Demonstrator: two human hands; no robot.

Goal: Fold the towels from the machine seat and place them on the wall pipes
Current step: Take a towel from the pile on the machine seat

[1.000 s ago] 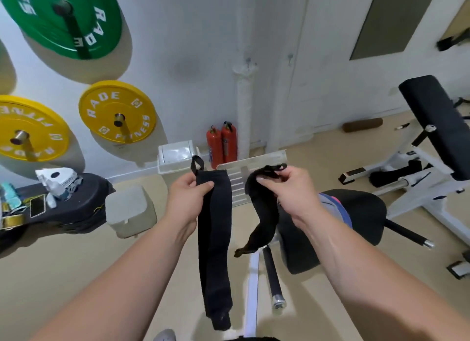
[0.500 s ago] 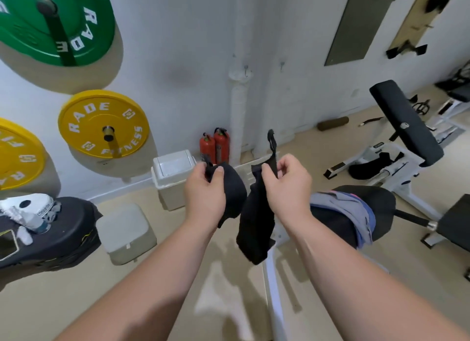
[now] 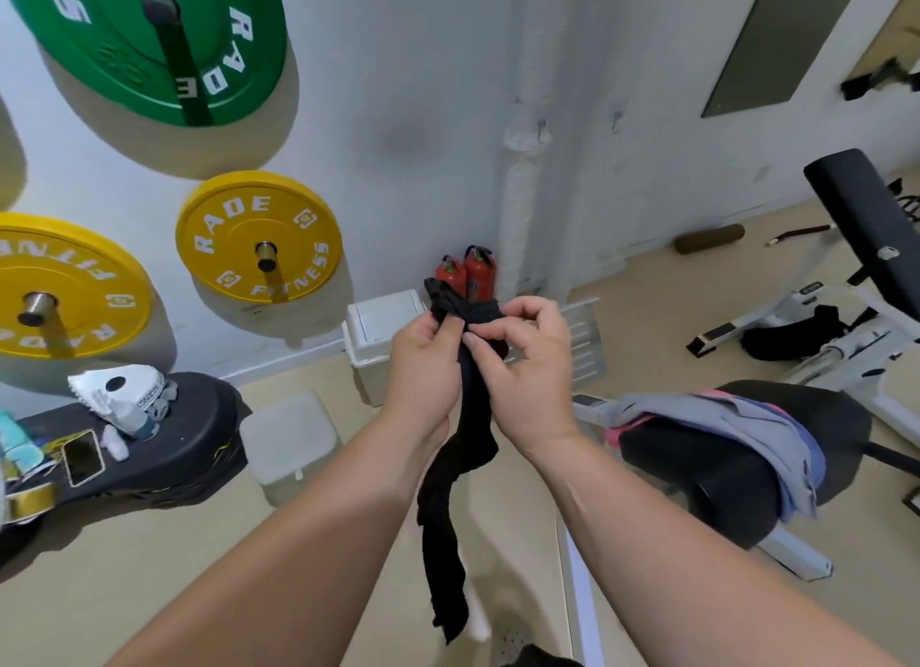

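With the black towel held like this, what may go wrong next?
1. The left hand and the right hand pinch only the top of the black towel, bunched and twisted; the fold may come out uneven.
2. Its long tail hangs loose and could brush the floor.
3. The grey towel droops over the edge of the machine seat and might slide off.

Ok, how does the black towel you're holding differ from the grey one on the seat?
The black towel hangs in a narrow, bunched strip; the grey towel lies spread in loose folds. The left hand and right hand hold the black towel's top, while the grey towel rests untouched on the machine seat. Neither is neatly folded yet.
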